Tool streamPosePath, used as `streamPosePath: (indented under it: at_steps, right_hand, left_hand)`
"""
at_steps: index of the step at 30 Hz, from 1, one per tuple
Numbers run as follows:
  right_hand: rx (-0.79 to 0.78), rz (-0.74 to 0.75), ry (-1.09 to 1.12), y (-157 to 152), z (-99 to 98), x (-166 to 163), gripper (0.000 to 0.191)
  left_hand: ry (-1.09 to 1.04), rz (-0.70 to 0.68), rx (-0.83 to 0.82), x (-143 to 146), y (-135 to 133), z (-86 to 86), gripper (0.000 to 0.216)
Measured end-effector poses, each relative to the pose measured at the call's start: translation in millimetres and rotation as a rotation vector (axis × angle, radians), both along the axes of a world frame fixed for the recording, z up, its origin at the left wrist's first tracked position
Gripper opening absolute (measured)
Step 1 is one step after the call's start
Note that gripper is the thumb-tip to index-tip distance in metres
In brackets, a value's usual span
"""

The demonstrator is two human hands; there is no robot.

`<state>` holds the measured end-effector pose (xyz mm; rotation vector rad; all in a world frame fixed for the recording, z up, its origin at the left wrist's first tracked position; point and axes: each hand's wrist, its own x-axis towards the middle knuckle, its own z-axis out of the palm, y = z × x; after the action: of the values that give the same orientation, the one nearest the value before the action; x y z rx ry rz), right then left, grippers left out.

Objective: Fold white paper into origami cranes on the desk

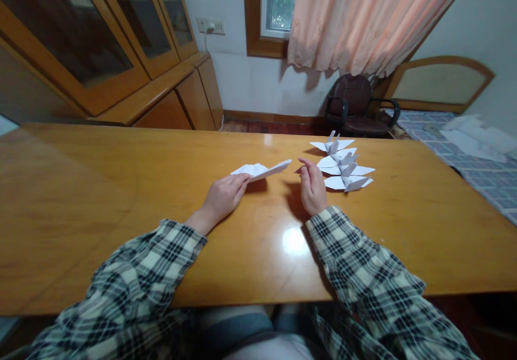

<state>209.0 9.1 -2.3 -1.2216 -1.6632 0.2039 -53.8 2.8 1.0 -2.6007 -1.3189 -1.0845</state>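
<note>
A partly folded sheet of white paper (270,171) is pinched in my left hand (226,194), a little above the table. One long flap of it points right, toward my other hand. My right hand (312,186) is held apart from the paper, fingers bent and parted, with nothing visible in them. Close beyond it on the right, several folded white paper cranes (347,182) stand in a row running away from me, their wings spread and overlapping.
The wooden table (121,214) spans the view, with a glare spot near its front edge. Behind it are a glass-doored cabinet (161,93) at left, a dark office chair (355,101), and a pink curtain (355,21). A bed with a checked cover (476,155) lies at right.
</note>
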Motion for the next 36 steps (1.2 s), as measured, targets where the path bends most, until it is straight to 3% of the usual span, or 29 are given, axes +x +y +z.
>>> streamPosePath:
  at_steps: [4, 8, 12, 19, 23, 28, 36]
  right_hand:
    - [-0.001, 0.035, 0.038, 0, -1.0, -2, 0.044]
    - [-0.066, 0.136, 0.044, 0, -4.1, -3, 0.054]
    - [-0.174, 0.232, 0.091, -2, -3.5, -4, 0.067]
    - [-0.358, 0.362, 0.331, -7, -3.8, -13, 0.071]
    - [-0.377, 0.389, 0.484, -4, -7.9, -16, 0.080]
    - [-0.352, 0.292, 0.488, -3, -6.9, -13, 0.075]
    - [-0.301, 0.262, 0.404, -4, -4.4, -11, 0.057]
  left_hand:
    - [-0.383, 0.120, -0.157, 1, 0, -3.1, 0.020]
    - [-0.878, 0.013, -0.435, 11, 3, -5.7, 0.026]
    - [-1.136, -0.053, -0.663, 20, 4, -5.0, 0.030]
    - [-1.100, -0.021, -0.764, 20, 3, -10.4, 0.026]
    - [-1.053, -0.054, -0.782, 18, 5, -14.8, 0.026]
    - [-1.017, -0.144, -0.818, 19, 2, -9.4, 0.037]
    - [-0.983, -0.118, -0.824, 20, -1, -3.3, 0.046]
